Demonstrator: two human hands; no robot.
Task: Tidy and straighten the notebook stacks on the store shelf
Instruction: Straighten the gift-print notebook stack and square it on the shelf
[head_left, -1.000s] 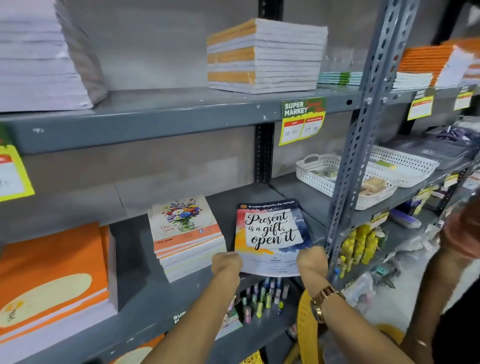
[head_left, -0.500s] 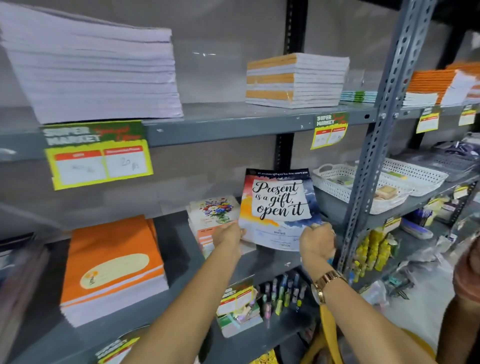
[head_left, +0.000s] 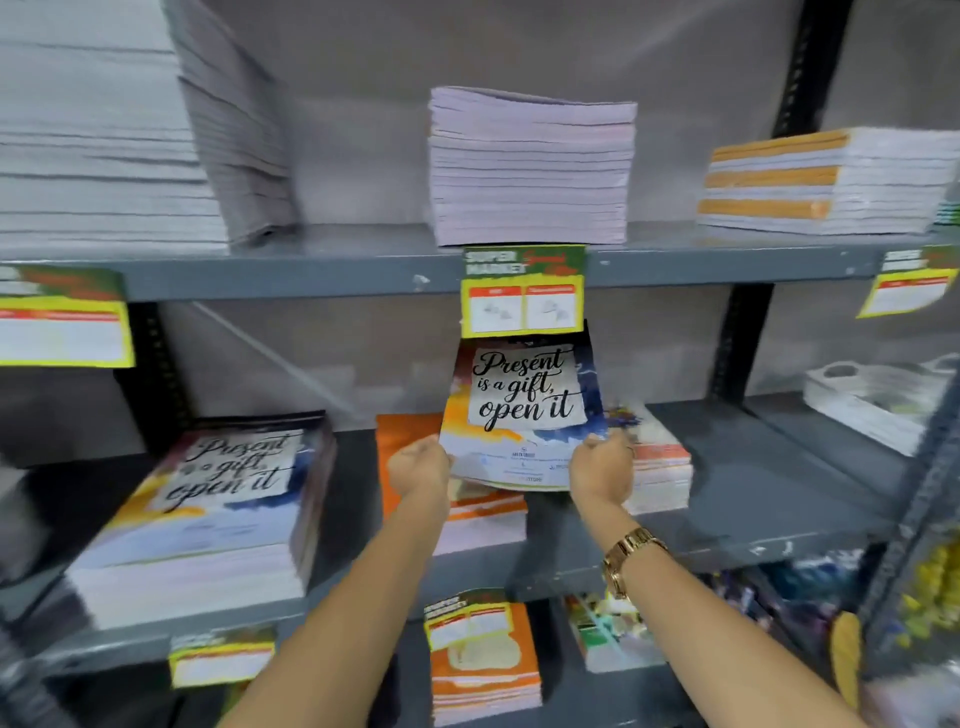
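Observation:
Both hands hold a small bundle of "Present is a gift, open it" notebooks (head_left: 524, 405) tilted up in the air in front of the middle shelf (head_left: 753, 499). My left hand (head_left: 418, 465) grips its lower left corner, my right hand (head_left: 602, 470) its lower right corner. A tall stack of the same notebooks (head_left: 218, 499) lies at the left of the shelf. Behind the held bundle sit an orange-cover stack (head_left: 410, 441) and a floral-cover stack (head_left: 662, 467), both partly hidden.
The upper shelf (head_left: 291, 278) carries pale notebook stacks (head_left: 530, 166), a big stack far left (head_left: 114, 130) and an orange-striped stack (head_left: 826, 182). A price tag (head_left: 522, 291) hangs just above the held bundle. White baskets (head_left: 878, 405) sit at right. More orange notebooks (head_left: 483, 670) lie below.
The bundle was lifted off the right end of the shelf and carried left; it now hangs in front of the orange and floral stacks. The view swung left, revealing the matching stack.

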